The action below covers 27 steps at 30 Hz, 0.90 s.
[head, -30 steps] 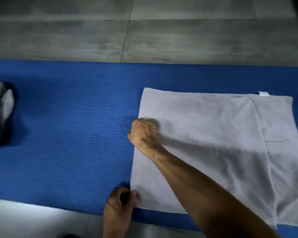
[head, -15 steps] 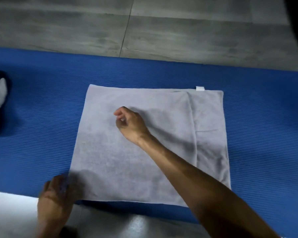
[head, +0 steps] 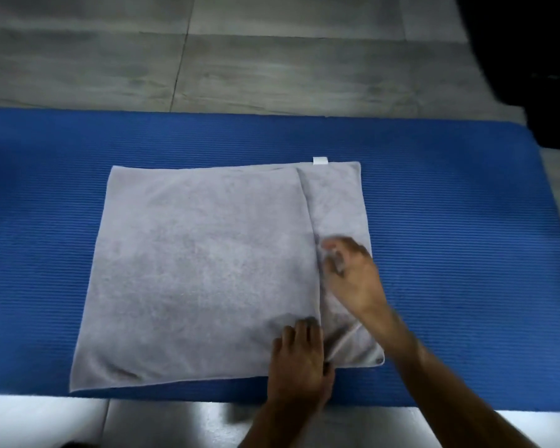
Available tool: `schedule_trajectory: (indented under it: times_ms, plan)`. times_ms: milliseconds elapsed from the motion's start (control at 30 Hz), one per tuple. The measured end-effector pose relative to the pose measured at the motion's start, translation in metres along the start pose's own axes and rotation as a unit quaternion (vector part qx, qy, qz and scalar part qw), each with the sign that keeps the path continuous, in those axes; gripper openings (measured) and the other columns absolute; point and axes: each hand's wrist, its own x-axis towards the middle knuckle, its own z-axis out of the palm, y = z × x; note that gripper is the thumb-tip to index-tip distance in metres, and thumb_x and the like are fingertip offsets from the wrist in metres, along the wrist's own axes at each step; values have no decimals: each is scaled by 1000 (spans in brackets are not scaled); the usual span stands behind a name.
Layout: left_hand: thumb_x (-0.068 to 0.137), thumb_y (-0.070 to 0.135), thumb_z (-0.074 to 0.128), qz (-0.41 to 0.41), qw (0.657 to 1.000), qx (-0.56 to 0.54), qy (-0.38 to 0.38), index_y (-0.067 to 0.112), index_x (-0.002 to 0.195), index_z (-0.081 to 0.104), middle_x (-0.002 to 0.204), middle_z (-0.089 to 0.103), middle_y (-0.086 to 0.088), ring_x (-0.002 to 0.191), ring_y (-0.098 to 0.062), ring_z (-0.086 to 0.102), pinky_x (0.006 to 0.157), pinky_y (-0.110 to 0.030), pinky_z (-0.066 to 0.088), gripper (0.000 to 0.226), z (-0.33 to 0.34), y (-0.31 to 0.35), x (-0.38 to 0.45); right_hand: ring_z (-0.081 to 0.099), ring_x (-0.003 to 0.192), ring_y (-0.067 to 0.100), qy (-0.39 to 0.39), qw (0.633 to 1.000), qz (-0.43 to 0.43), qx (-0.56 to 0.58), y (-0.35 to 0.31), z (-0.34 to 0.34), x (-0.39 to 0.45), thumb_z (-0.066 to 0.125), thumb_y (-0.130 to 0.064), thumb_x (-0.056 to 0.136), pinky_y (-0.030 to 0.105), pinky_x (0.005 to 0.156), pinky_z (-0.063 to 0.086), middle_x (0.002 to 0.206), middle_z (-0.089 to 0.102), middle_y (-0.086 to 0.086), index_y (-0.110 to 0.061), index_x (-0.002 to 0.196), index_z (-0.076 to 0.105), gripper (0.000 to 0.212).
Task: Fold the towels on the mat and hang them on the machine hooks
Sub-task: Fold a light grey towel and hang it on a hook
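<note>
Resting on grey towel (head: 207,263) (folded): both hands.

Grey towel (head: 207,270) (folded), flat on mat (head: 466,253)

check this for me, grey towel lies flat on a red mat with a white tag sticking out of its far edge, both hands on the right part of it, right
Nearly. The mat is blue, not red, as the head view shows. The rest holds: the grey towel lies flat on it, a white tag sticks out of its far edge, and the left hand and right hand are both on its right part.
</note>
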Motion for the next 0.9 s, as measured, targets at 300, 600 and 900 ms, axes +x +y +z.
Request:
schedule_trajectory:
  times_ms: [300,600,900]
  plan:
    - [42,31,81,-41,997,-61,24,26,90,57,79,59,9,65,-11,57,55,-25,52,54,-8,-2,-18,60,93,12,-108,927,212,289,-49,13,135,74,-11,80,17,75,45,102,64,-1,-11,111,68,31]
    - [50,20,80,-2,989,-132,71,32,79,43,80,50,18,70,0,44,49,-12,38,48,-9,-14,-28,59,109,13,-167,901,172,361,-40,1,128,61,-3,87,22,87,49,121,65,-5,-20,115,69,34]
    - [66,16,65,70,974,-189,105,30,91,52,95,48,16,76,-3,50,60,-16,45,32,-11,-16,-32,50,119,10,-147,909,115,374,-43,-14,116,49,14,87,6,85,46,137,46,-5,-11,131,58,52]
